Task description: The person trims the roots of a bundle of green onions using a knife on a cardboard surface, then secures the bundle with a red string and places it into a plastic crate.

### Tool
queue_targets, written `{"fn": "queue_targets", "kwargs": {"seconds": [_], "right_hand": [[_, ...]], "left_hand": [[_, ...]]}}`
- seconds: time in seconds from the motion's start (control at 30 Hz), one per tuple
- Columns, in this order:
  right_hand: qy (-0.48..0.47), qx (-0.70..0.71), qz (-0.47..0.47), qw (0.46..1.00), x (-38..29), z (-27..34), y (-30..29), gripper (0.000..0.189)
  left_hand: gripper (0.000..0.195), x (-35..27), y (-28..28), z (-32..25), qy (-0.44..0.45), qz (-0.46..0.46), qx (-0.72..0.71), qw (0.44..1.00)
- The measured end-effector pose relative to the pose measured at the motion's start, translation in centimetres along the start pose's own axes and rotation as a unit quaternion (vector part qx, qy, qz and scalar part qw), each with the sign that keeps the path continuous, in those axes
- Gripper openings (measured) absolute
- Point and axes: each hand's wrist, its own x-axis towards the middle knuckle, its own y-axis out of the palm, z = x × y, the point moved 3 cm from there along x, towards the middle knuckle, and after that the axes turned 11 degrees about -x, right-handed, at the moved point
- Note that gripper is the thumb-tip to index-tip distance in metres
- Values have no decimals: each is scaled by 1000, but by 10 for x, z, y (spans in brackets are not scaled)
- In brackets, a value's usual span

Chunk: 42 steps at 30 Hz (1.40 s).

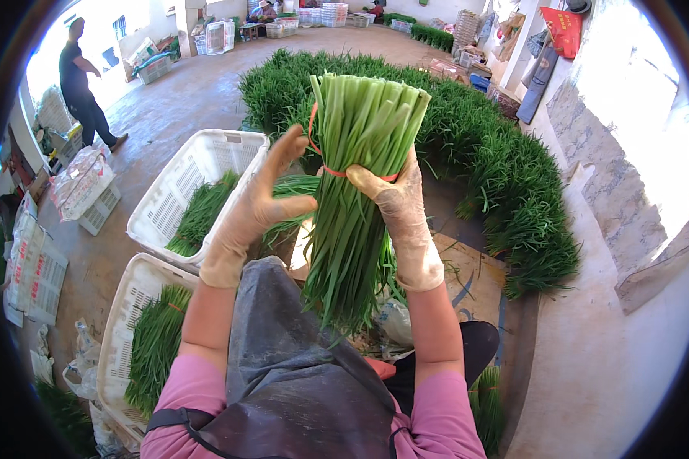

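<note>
A bundle of long green leafy stalks (350, 229), which look like garlic chives, stands upright with its cut ends at the top. My right hand (405, 201), in a thin pale glove, is closed around it, thumb across the front. A red band (334, 171) circles the bundle at the thumb, and a loop of red band rises along its left side. My left hand (270, 195), gloved too and slightly blurred, is just left of the bundle with thumb and fingers spread. More loose green stalks (293, 186) lie behind it.
Two white plastic crates (166, 172), (117, 321) with green bundles stand at my left. Many upright bundles (494, 155) curve around the front and right, beside a pale wall (597, 344). A person (80, 86) is at the far left; others sit far back. A dark apron (298, 390) covers my lap.
</note>
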Motion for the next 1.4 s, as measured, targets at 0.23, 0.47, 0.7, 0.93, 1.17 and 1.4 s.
{"fn": "queue_targets", "kwargs": {"seconds": [0.23, 0.47, 0.7, 0.93, 1.17, 1.4], "right_hand": [[-37, -18, 89, 995, -21, 29, 6, 106], [-192, -158, -166, 954, -39, 62, -20, 58], [-105, -62, -163, 979, -48, 73, -11, 17], [-150, -105, -203, 962, -48, 66, -13, 16], [-176, -106, -157, 966, -49, 35, -30, 67], [-29, -11, -57, 998, -49, 19, -16, 101]], "left_hand": [[95, -5, 51, -6, -95, 65, -221, 968], [67, -18, 69, -11, -87, 11, -292, 952], [83, -22, 84, 7, -103, 12, -243, 964], [96, -28, 88, 24, -32, 41, -193, 980], [89, -20, 98, 19, -20, -66, -174, 982], [113, -14, 105, 3, 85, 27, 2, 996]]}}
